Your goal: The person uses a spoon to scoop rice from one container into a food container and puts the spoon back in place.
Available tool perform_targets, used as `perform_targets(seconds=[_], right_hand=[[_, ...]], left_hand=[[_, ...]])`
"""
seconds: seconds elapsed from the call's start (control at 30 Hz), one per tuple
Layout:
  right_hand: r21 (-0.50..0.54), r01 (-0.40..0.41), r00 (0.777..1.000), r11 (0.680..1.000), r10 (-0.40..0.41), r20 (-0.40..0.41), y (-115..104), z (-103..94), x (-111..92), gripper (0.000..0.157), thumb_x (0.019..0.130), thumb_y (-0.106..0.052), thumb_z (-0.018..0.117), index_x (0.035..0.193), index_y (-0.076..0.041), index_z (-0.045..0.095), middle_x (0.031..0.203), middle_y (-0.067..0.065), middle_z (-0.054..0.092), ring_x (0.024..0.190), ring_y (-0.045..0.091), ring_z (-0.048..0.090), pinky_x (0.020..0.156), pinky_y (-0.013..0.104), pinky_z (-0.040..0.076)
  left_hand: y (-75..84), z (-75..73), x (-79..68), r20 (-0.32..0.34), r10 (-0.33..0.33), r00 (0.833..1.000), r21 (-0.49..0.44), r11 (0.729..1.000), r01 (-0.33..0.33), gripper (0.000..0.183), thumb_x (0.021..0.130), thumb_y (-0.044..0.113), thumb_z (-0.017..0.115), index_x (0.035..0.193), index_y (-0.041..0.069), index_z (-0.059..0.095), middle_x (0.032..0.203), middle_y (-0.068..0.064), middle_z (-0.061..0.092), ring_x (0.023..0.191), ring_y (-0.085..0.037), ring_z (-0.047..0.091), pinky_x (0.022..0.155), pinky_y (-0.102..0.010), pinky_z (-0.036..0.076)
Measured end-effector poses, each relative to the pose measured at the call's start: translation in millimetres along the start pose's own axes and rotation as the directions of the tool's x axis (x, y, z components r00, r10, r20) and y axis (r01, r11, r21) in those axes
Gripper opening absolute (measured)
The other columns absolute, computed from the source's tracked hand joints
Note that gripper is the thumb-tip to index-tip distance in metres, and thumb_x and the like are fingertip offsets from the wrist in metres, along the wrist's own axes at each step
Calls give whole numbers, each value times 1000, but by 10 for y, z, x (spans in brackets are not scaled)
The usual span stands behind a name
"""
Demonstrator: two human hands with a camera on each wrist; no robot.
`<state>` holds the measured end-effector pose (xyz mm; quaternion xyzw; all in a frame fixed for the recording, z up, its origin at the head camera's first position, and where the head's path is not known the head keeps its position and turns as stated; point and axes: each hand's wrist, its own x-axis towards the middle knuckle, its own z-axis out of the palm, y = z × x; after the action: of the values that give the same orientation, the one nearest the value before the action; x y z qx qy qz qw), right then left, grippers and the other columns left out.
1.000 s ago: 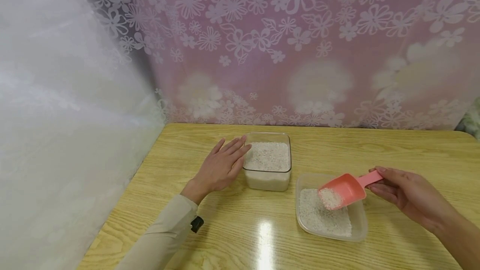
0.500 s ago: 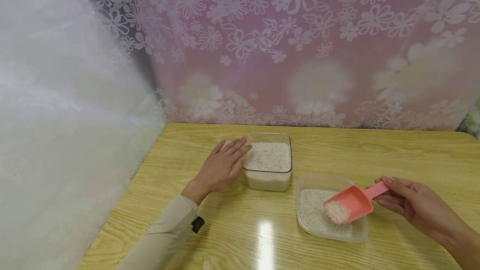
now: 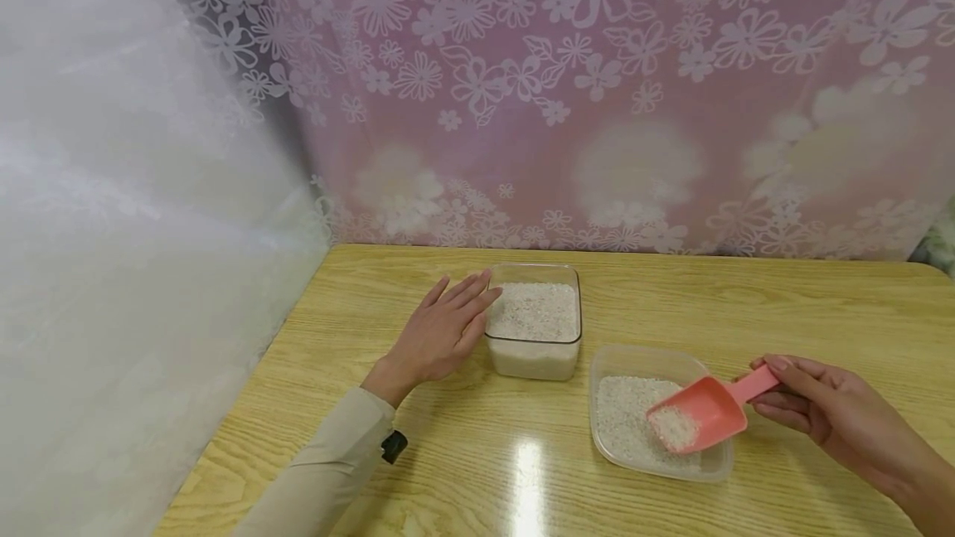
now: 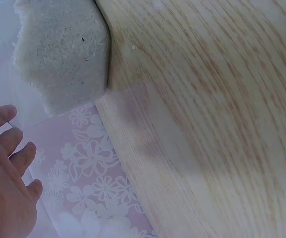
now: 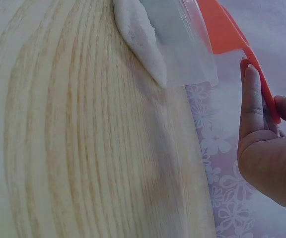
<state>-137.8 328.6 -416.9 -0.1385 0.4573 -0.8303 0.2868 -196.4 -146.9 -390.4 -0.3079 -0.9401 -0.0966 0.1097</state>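
My right hand [image 3: 839, 417] pinches the handle of a pink scoop [image 3: 716, 413] between thumb and fingers. Some rice [image 3: 676, 428] lies in the scoop's front, its lip tilted down over a shallow translucent plastic container [image 3: 597, 437] holding more rice. In the right wrist view the scoop [image 5: 222, 29] stands over the container's rim, with the thumb on one side of the handle. My left hand [image 3: 436, 334] rests with fairly straight fingers against the left rim of a taller clear container [image 3: 533, 361] filled with rice. The left wrist view shows this rice [image 4: 66, 49] through the wall.
Both containers stand on a wood-grain table [image 3: 448, 471], the shallow one nearer and to the right. A pink flowered curtain [image 3: 522, 147] hangs behind the table's back edge. A pale sheet [image 3: 149, 230] hangs along the left side.
The right hand has moved the scoop a little to the right and nearer, still over the shallow container. The left hand and both containers stay in place.
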Motion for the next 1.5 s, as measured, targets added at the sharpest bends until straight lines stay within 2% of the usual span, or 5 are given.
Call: perform_targets(seconds=[0.5, 0.83, 1.13, 1.23, 1.5], right_hand=[[-79, 43, 999, 996, -42, 14, -13, 65, -17, 50, 106, -4, 18, 125, -7, 64, 117, 12, 65, 104, 25, 64, 90, 36, 48], [-232, 16, 989, 973, -49, -140, -24, 126, -35, 40, 106, -8, 30, 118, -12, 68, 110, 9, 68, 97, 25, 67, 86, 38, 51], [-283, 22, 980, 959, -77, -184, -14, 135, -51, 38, 106, -8, 32, 117, -15, 67, 109, 9, 69, 95, 25, 67, 83, 38, 52], [-327, 17, 975, 945, -88, -206, -14, 136, -59, 36, 105, -9, 34, 116, -18, 67, 108, 7, 69, 95, 25, 67, 82, 37, 52], [-492, -8, 958, 871, -135, -254, -35, 200, -69, 31, 104, -9, 39, 114, -18, 67, 105, 6, 69, 91, 24, 68, 78, 39, 54]], left_hand=[[-1, 0, 0, -1, -4, 1000, -8, 1000, 4, 49, 106, 36, 21, 149, 21, 38, 156, 0, 25, 141, -14, 21, 116, -42, 9], [5, 0, -1, 13, -12, 1000, 1, 1000, 12, 48, 106, 36, 20, 149, 23, 36, 156, 7, 17, 142, -12, 19, 116, -41, 7], [-1, 8, -5, 9, -13, 1000, -15, 1000, 13, 48, 106, 36, 21, 149, 23, 37, 157, 4, 21, 142, -12, 19, 116, -41, 7], [-2, 8, -6, 10, -13, 1000, -14, 1000, 13, 48, 106, 36, 21, 149, 23, 36, 157, 4, 21, 142, -12, 19, 116, -41, 7], [0, 5, -2, 20, -16, 1000, 3, 1000, 16, 48, 106, 36, 21, 150, 23, 35, 156, 7, 16, 142, -11, 18, 116, -40, 6]])
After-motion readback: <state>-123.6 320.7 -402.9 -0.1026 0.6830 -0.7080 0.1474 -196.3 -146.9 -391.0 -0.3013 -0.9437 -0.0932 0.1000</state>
